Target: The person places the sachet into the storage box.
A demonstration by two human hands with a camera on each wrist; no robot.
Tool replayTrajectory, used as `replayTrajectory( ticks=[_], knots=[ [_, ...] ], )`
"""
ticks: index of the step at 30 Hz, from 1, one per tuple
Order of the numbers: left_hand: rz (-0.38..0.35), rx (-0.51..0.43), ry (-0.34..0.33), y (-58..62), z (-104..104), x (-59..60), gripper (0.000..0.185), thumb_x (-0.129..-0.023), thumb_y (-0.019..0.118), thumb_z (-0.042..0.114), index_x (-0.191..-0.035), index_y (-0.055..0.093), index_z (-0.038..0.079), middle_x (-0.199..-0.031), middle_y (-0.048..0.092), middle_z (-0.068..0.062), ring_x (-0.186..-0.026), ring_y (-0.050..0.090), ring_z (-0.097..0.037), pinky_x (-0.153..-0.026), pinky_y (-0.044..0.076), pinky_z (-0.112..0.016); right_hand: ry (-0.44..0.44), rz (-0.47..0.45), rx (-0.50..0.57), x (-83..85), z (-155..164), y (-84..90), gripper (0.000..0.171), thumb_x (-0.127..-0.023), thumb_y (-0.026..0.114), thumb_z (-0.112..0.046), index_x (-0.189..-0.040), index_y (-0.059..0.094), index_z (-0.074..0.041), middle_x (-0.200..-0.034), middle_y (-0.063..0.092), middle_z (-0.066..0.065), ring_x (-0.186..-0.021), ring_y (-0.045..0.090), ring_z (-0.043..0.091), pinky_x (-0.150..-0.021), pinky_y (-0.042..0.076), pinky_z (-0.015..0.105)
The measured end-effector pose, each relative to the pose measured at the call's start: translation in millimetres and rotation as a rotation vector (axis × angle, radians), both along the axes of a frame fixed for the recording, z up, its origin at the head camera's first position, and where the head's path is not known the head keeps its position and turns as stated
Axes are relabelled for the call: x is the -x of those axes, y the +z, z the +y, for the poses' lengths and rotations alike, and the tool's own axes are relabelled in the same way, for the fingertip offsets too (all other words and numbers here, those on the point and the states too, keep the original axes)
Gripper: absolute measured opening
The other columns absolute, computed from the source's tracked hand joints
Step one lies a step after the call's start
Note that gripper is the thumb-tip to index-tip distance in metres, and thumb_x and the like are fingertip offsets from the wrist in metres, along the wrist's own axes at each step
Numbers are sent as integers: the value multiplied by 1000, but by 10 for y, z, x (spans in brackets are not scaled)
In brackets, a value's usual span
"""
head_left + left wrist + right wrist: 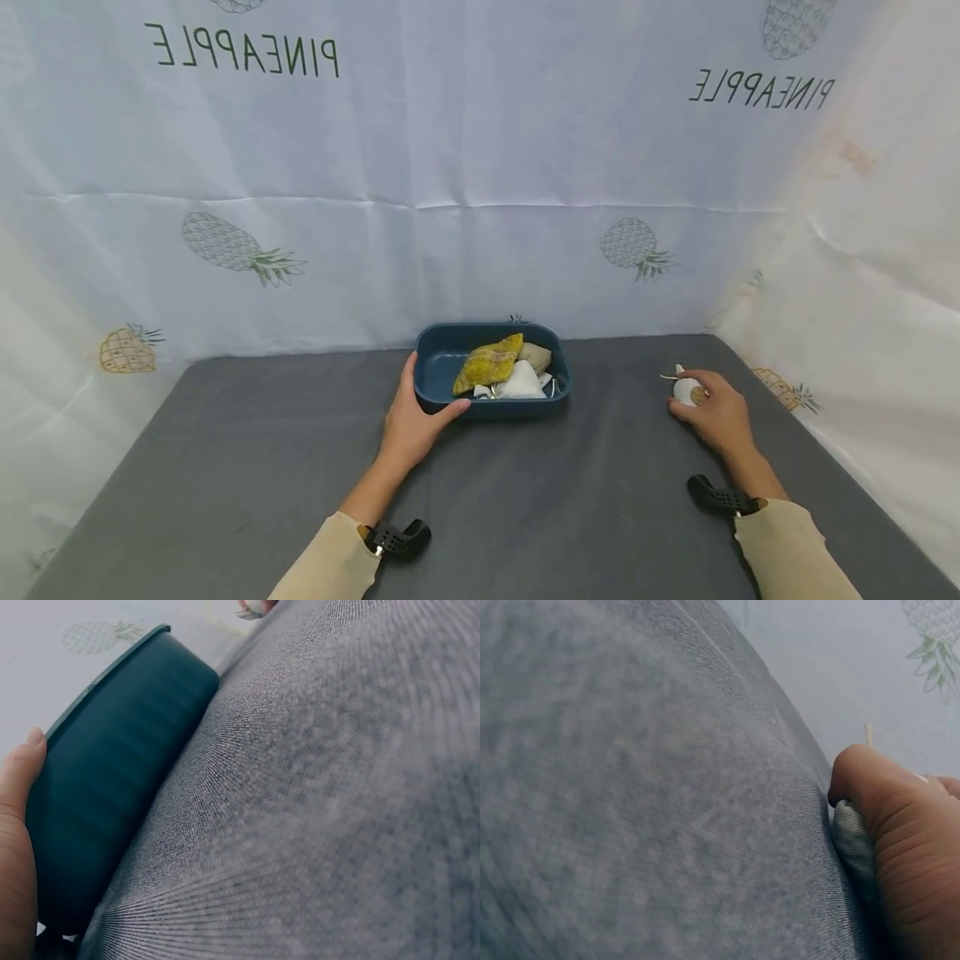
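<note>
Your left hand (pixel 411 425) clamps the blue tray (pixel 433 392) near the bench's back edge; right hand (pixel 716 410) fingers curl over the small white pouch (pixel 686 390). Likely pickup step: next calls for lifting it across into the tray.

Open grey tabletop (pixel 555 492) between blue tub (pixel 435 392) and small white pouch (pixel 686 390), cloth walls (pixel 480 208) behind.

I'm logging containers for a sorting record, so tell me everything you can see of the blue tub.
The blue tub is a dark teal, plastic-looking oblong with rounded corners and a rolled rim, upright on the grey cloth near the backdrop. It holds a yellow pouch, a beige one and a white one. The left hand grips its near-left corner.
</note>
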State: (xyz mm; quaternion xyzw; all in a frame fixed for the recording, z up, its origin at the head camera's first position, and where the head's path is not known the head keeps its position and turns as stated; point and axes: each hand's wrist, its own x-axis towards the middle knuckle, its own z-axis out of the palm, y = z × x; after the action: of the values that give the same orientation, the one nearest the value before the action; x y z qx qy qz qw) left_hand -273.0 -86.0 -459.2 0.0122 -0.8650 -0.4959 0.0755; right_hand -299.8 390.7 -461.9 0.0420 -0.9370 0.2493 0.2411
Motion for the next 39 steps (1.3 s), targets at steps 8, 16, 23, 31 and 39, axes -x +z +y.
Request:
replayTrajectory(
  ticks=[8, 16, 23, 31, 39],
  knots=[
    [-7, -5, 1, -7, -9, -20, 116, -79, 79, 61, -164, 8, 30, -169, 23, -10, -148, 37, -42, -112, 36, -69, -41, 52, 15, -35, -34, 8, 41, -76, 79, -13, -115, 72, -2, -119, 68, 26, -85, 62, 34, -65, 40, 33],
    [-15, -13, -1, 10, -33, -28, 115, -79, 79, 62, -164, 8, 29, -169, 23, -10, -148, 37, -42, -111, 35, -69, -49, 91, 8, -4, -59, 46, 40, -74, 80, -11, -113, 73, -5, -114, 70, 23, -77, 56, 23, -60, 37, 26],
    [-22, -13, -5, 30, -37, -31, 115, -79, 78, 62, -164, 8, 31, -169, 24, -10, -147, 39, -43, -110, 37, -69, -58, 135, 48, 15, -165, 139, 37, -75, 80, -11, -111, 75, -7, -111, 71, 21, -69, 44, 3, -57, 35, 22],
    [-11, -10, -8, 38, -18, 6, 115, -78, 80, 61, -164, 8, 31, -168, 26, -10, -146, 40, -43, -109, 38, -68, -9, 185, 97, -14, -460, 410, 38, -76, 81, -6, -113, 74, -8, -112, 72, 17, -71, 42, -2, -57, 35, 15],
    [-13, -18, -10, 12, -3, -2, 116, -77, 80, 63, -164, 8, 32, -168, 25, -10, -146, 40, -43, -109, 38, -68, 192, 244, 129, -72, -983, 688, 38, -76, 80, 1, -112, 74, -9, -114, 70, 16, -70, 49, 0, -53, 42, 16]
  ],
)
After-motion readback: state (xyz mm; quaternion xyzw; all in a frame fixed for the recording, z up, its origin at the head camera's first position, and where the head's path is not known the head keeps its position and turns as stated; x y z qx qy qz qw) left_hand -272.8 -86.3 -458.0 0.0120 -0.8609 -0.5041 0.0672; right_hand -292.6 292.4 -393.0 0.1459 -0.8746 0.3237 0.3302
